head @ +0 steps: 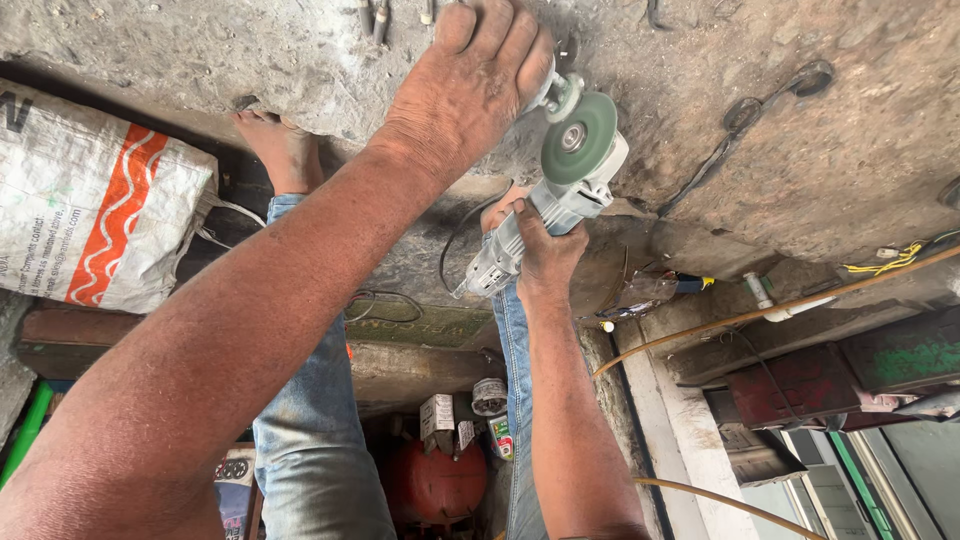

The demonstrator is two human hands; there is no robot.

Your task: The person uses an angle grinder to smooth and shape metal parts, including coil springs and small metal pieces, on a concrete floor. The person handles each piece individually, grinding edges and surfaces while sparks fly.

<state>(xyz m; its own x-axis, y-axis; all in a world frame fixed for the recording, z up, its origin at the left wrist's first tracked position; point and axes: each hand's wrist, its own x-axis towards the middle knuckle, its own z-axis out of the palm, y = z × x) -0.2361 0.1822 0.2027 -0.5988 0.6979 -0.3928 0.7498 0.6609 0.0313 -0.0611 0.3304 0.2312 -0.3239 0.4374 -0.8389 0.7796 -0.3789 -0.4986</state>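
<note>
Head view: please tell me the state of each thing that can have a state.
angle grinder: held up, green disc facing the camera
left hand: closed over the grinder's head end
right hand: gripping the grinder body
woven sack: lying on its side, tied shut
red cylinder: on the floor, partly hidden

Colours under my hands

I see a grey grinder (530,225) with a green disc (579,138), a white sack (90,205) striped orange, and blue jeans (315,440).
</note>
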